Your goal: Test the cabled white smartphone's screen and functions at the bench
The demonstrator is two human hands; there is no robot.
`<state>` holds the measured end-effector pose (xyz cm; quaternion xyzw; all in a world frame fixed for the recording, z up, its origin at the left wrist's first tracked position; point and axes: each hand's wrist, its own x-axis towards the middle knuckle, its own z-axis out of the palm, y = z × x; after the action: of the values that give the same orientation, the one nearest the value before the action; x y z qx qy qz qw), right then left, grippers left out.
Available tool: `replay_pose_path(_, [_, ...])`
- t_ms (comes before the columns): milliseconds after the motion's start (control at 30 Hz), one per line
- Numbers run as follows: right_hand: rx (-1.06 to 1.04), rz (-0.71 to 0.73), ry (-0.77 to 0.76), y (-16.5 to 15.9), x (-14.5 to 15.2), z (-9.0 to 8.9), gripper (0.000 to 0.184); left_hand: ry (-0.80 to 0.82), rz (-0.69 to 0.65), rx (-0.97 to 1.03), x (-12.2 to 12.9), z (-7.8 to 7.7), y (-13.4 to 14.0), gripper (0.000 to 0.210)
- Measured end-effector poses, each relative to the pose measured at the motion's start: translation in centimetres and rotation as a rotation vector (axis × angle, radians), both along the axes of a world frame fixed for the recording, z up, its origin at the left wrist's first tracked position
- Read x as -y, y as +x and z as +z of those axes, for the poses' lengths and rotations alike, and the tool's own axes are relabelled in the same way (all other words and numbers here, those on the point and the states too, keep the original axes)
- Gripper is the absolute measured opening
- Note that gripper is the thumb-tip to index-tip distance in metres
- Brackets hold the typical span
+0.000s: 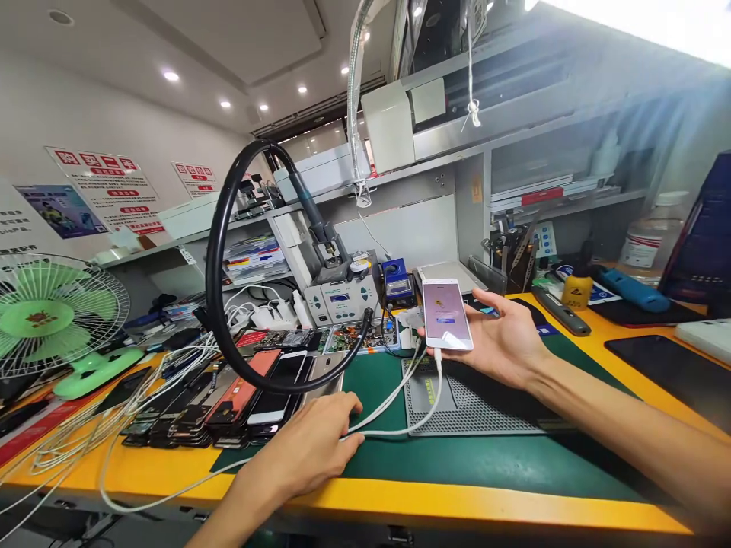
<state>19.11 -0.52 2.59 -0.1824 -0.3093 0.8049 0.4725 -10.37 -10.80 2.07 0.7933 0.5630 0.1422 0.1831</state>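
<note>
A white smartphone (pixel 447 313) with a lit screen rests tilted in my right hand (pixel 505 335), palm up and fingers behind it. The white charging cable (pixel 400 433) is plugged into the phone's lower edge and loops down to the left. My left hand (pixel 320 438) is closed around that cable near the bench's front edge, fingertips pressed together. Under the phone lies a grey perforated mat (pixel 485 407) on a green work mat (pixel 394 460). Just left of my left hand are stacks of phone screens (pixel 277 388).
A thick black hose (pixel 214 259) arches from the hot-air station (pixel 339 301) over the screens. Tangled white cables (pixel 74 434) and a green fan (pixel 49 312) are at left. A yellow bottle (pixel 576 291), a blue tool (pixel 636 289) and a dark phone (pixel 668 373) lie at right.
</note>
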Motion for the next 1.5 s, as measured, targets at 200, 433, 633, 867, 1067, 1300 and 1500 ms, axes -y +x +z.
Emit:
replay_pose_path(200, [0.016, -0.061, 0.055, 0.2, -0.1, 0.1, 0.046, -0.029, 0.071, -0.209, -0.8, 0.7, 1.2, 0.015])
replay_pose_path(433, [-0.004, -0.135, 0.022, 0.3, -0.3, 0.2, 0.042, -0.096, 0.086, -0.239, -2.1, 1.0, 3.7, 0.026])
replay_pose_path(633, [-0.002, -0.177, 0.038, 0.5, -0.5, -0.1, 0.040, -0.111, 0.078, -0.152, -3.7, -0.3, 4.2, 0.017])
replay_pose_path(867, [0.009, -0.207, 0.027, 0.4, -0.6, 0.0, 0.039, 0.018, 0.139, -0.161, -3.6, -0.9, 4.8, 0.017])
replay_pose_path(1067, [0.005, -0.200, 0.043, 0.4, -0.6, 0.0, 0.038, -0.106, 0.067, -0.033, -3.9, -0.7, 5.0, 0.018])
replay_pose_path(1300, [0.022, -0.201, 0.039, 0.3, -0.3, 0.1, 0.036, 0.029, 0.166, 0.050, -4.3, -1.2, 5.2, 0.016])
replay_pose_path(1500, [0.030, -0.202, 0.041, 0.3, -0.5, 0.0, 0.037, 0.138, 0.211, -0.097, -4.9, -2.0, 5.7, 0.019])
